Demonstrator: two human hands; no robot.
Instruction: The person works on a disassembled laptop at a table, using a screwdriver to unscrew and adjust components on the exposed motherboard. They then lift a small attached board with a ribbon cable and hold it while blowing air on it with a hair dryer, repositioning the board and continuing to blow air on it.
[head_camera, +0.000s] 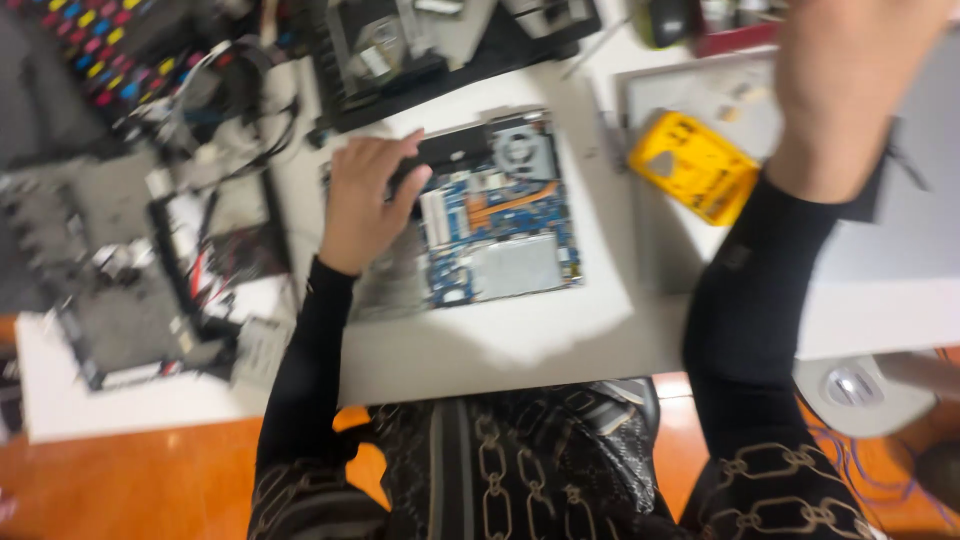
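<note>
Your left hand (365, 200) lies flat, fingers spread, on the opened laptop (480, 215) in the middle of the table (480, 350); its cover is off and the board and fan lie bare, so opening looks done while the parts remain in place. Your right hand (850, 80) is raised at far right above the yellow box (692, 165), blurred, so you cannot tell its grip.
</note>
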